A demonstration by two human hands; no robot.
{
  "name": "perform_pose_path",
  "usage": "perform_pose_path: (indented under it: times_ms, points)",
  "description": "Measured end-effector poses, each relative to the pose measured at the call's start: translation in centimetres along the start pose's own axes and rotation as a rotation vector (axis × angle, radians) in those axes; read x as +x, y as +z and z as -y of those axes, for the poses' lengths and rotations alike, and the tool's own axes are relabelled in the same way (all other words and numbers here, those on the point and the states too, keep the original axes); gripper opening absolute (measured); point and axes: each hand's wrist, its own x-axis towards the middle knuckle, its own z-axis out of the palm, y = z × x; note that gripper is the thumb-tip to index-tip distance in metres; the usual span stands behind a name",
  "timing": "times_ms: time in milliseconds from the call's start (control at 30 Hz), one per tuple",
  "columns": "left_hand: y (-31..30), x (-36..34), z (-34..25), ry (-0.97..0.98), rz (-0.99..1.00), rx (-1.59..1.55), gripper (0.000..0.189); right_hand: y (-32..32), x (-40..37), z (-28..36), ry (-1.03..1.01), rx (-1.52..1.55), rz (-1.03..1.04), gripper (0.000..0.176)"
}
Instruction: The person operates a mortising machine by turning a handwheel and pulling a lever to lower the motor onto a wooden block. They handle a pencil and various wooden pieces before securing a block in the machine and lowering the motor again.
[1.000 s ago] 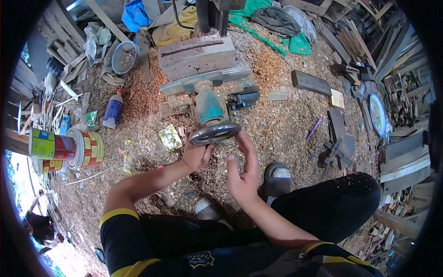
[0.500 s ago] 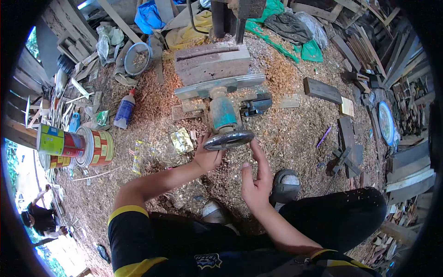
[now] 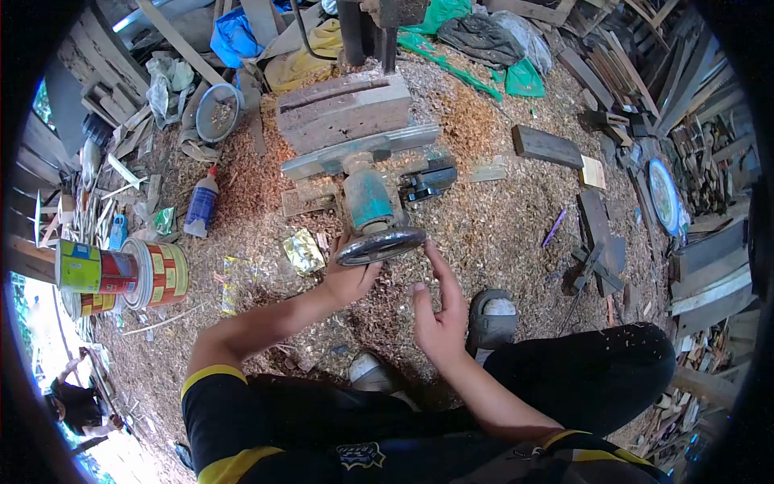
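A vise with a teal, worn body (image 3: 368, 198) clamps a thick block of wood (image 3: 345, 113) behind its long metal jaw (image 3: 360, 151). At its near end is a dark metal handwheel (image 3: 381, 245). My left hand (image 3: 352, 278) grips the wheel's left underside, its fingers partly hidden behind the rim. My right hand (image 3: 442, 327) is open to the right of the wheel, thumb and index finger apart. Its index fingertip is right by the wheel's right edge. A small black fitting (image 3: 427, 181) sits on the vise's right side.
Wood shavings (image 3: 500, 242) cover the floor. Paint cans (image 3: 157, 274) and a blue-labelled bottle (image 3: 201, 203) stand left. Dark wood pieces (image 3: 548, 145) and a purple pen-like stick (image 3: 554, 228) lie right. My shoes (image 3: 492, 319) are below; another person (image 3: 79, 403) is far left.
The view has shifted a little, so the vise and floor items appear farther left. Both hands keep nearly the same places at the handwheel, the right index fingertip still by its edge.
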Motion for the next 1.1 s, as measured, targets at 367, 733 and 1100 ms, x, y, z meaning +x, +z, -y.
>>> perform_pose_path:
  times_ms: [367,733,1100]
  points:
    - [-1.0,0.2,-0.5,0.122,0.193,0.041,0.059,-0.4,-0.4,-0.9,0.046,0.014,-0.015,0.057]
    - [-0.7,0.0,-0.8,0.119,0.086,0.080,0.070,-0.8,-0.8,-1.3,0.059,-0.026,-0.029,0.053]
    - [0.1,-0.3,0.0,0.084,0.177,0.024,0.074,-0.7,-1.6,-1.2,0.064,-0.020,-0.033,0.048]
